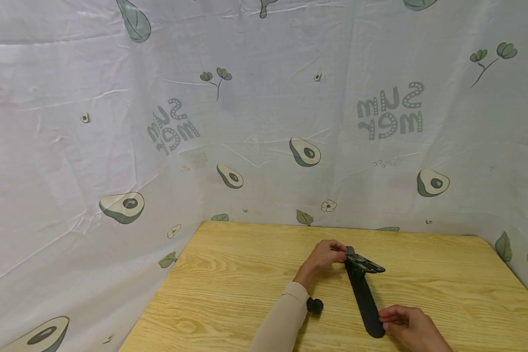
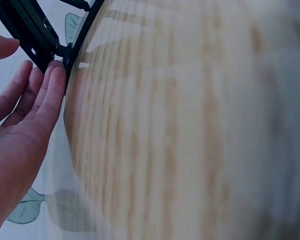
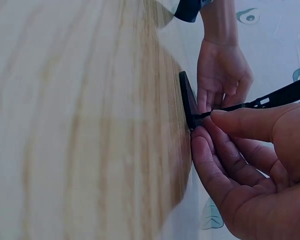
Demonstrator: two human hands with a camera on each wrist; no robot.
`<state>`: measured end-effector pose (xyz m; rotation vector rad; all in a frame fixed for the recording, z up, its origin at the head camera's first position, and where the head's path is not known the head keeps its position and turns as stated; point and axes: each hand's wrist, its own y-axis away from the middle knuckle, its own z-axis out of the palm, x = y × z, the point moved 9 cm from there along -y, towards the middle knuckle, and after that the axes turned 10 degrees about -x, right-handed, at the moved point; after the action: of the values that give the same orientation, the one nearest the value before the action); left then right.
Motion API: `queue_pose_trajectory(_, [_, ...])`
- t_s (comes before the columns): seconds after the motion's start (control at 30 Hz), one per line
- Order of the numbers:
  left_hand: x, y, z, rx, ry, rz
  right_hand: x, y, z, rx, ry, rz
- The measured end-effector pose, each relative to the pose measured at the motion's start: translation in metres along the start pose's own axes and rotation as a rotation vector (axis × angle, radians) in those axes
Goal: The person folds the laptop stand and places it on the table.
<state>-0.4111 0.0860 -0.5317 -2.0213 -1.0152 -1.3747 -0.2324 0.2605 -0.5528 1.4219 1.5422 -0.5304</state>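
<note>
Black stand (image 1: 364, 296) on the wooden table (image 1: 215, 288), pointing toward its far edge; left hand (image 1: 324, 255), fingers extended, touches its far end; right hand (image 1: 411, 326) touches the near end, whether pinching I can't tell.

A: Anyone know what that black lump (image 1: 315, 306) is, 5 o'clock in the head view? Sleeve (image 1: 281, 318) is covering part of it.

B: Nah, too small to tell. Sleeve gets chopped at 6 too.

A: Left wrist view: table (image 2: 240, 125) is mush at 3, stand (image 2: 30, 25) cut off between 10 and 11.

B: Yep, and the left hand (image 2: 20, 135) has its thumb cropped at 10.
</note>
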Motion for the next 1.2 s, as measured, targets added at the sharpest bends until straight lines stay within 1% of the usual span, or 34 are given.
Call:
queue_pose_trajectory(0.23, [0.000,-0.001,0.001,-0.021,-0.030,-0.001,-0.002,0.001,0.003,-0.017,0.000,-0.011])
queue_pose_trajectory(0.4, [0.001,-0.002,0.002,-0.052,0.020,0.005,-0.004,0.000,0.004,-0.035,0.009,-0.029])
queue_pose_trajectory(0.57, [0.003,-0.004,0.004,-0.068,0.054,0.008,-0.008,0.001,0.006,-0.062,0.013,-0.059])
queue_pose_trajectory(0.77, [0.002,-0.007,0.004,-0.071,0.064,0.013,-0.013,0.002,0.010,-0.092,-0.002,-0.109])
queue_pose_trajectory(0.93, [-0.001,-0.009,0.005,-0.072,0.074,0.017,-0.012,0.001,0.013,-0.095,-0.008,-0.117])
queue_pose_trajectory(1.2, [0.000,-0.011,0.007,-0.080,0.092,0.019,-0.016,0.000,0.016,-0.111,0.003,-0.144])
